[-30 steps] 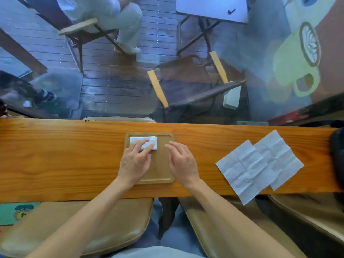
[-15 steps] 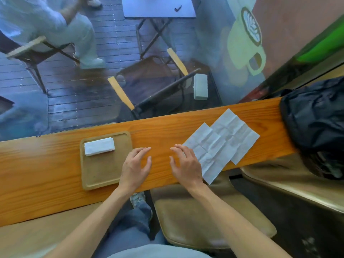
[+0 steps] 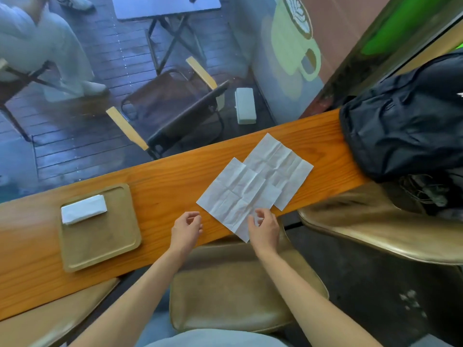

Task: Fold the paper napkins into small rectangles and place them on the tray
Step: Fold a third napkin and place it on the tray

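Observation:
A folded white napkin (image 3: 84,209) lies in the far left corner of the brown tray (image 3: 105,249) on the wooden counter. Two unfolded, creased napkins overlap to the right: the nearer one (image 3: 235,194) hangs slightly over the counter's front edge, the farther one (image 3: 280,169) lies partly under it. My right hand (image 3: 264,227) hovers over the near corner of the nearer napkin, fingers curled, thumb and forefinger close to the paper; whether it pinches it I cannot tell. My left hand (image 3: 186,230) sits left of that napkin, fingers loosely curled and empty.
A black backpack (image 3: 406,118) rests on the counter's right end. The wooden counter (image 3: 162,179) runs against a glass window. Tan cushioned stools (image 3: 238,291) stand under me. Beyond the glass are folding chairs, a table and a seated person.
Both hands left the tray and the folded napkin and moved right to the unfolded napkins. My view swung right, bringing the backpack into sight.

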